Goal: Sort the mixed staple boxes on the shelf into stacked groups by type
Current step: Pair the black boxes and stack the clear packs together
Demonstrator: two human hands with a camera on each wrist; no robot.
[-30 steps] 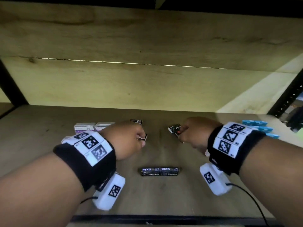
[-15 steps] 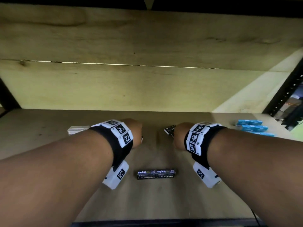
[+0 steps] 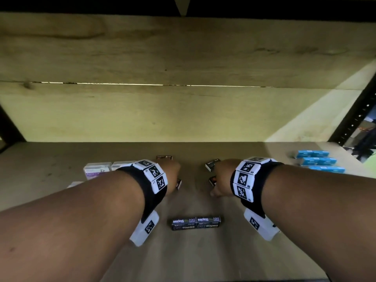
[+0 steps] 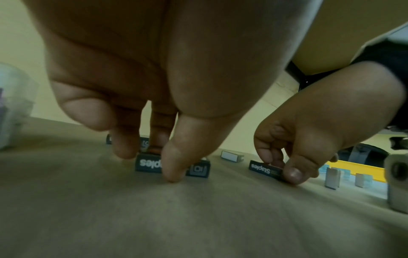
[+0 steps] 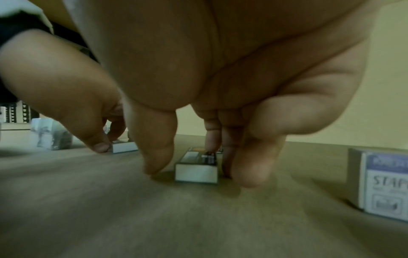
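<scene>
Both hands reach into the wooden shelf (image 3: 61, 159). My left hand (image 3: 173, 176) pinches a small black staple box (image 4: 198, 168) that stands on the shelf board, thumb in front and fingers behind. A short way to its right, my right hand (image 3: 219, 178) holds a second black staple box (image 5: 196, 170) on the board between thumb and fingers. That second box (image 4: 264, 169) and the right hand (image 4: 284, 167) also show in the left wrist view. Two more black boxes (image 3: 212, 164) (image 3: 164, 157) lie just beyond the hands. A pair of black boxes (image 3: 196, 222) lies side by side near the front.
White and purple staple boxes (image 3: 97, 169) sit at the left behind my left forearm. Blue boxes (image 3: 317, 161) lie in a row at the far right. The wooden back wall (image 3: 183, 115) closes the shelf, with black uprights (image 3: 354, 121) at the sides.
Both forearms have stretched deeper into the shelf and the hands have come down onto the board. Each hand still has a black box in its fingers.
</scene>
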